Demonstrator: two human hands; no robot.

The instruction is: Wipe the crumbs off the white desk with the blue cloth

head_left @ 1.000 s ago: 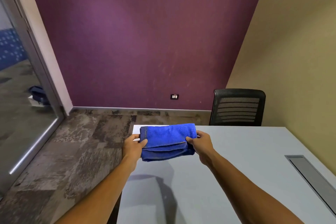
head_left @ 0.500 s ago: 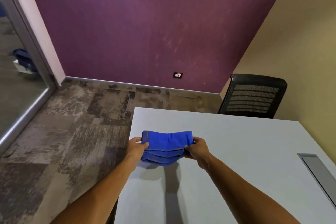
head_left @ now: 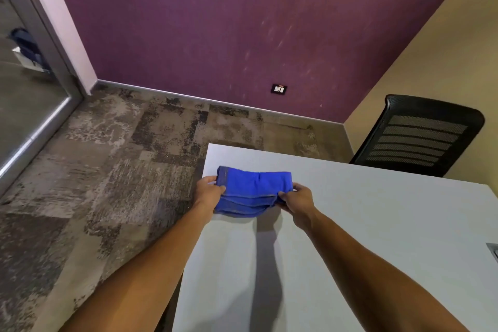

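Observation:
A folded blue cloth (head_left: 253,190) hangs between both hands, just above the far left corner of the white desk (head_left: 363,224). My left hand (head_left: 208,193) grips its left end and my right hand (head_left: 296,198) grips its right end. The cloth sags in several layers and throws a shadow on the desk below. I cannot make out any crumbs on the desk surface.
A black mesh office chair (head_left: 420,135) stands behind the desk's far right edge. A grey cable slot (head_left: 493,249) sits in the desk at the right border. Patterned carpet (head_left: 121,156) lies left of the desk, with a glass door (head_left: 24,94) at far left.
The view has tilted down and shifted, so more of the desk shows. The cloth, held in both hands, has come lower and nearer, over the desk's corner.

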